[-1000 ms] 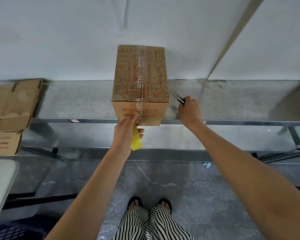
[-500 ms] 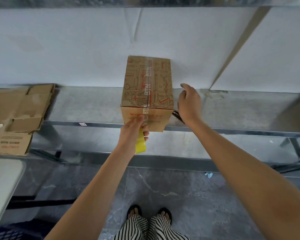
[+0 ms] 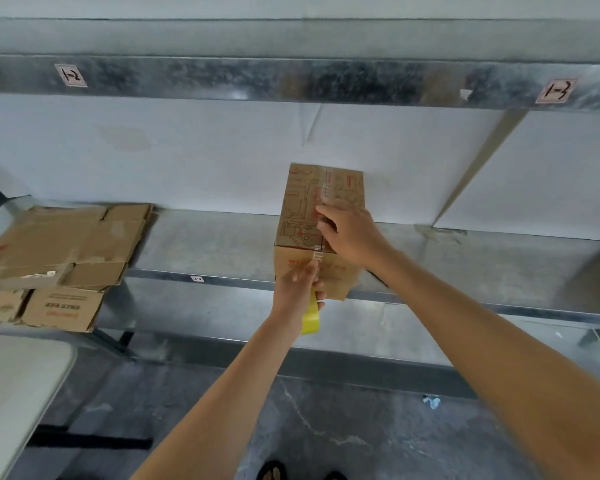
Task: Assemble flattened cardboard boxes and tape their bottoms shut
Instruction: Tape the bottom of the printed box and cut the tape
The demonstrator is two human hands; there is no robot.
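Two hands at one cardboard box (image 3: 302,206) on a metal shelf (image 3: 205,244): left hand (image 3: 297,285) gripping one yellow tape roll (image 3: 310,315) at its front, right hand (image 3: 349,233) pressing its top, grip unclear; one stack of flattened boxes (image 3: 66,244) well left.

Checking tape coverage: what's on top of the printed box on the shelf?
A clear tape strip runs along the centre seam of the box, and the right hand rests on its near half. The seam and tape under that hand are covered.

Storeroom, numbered metal shelving (image 3: 326,81), flattened cartons (image 3: 66,237)
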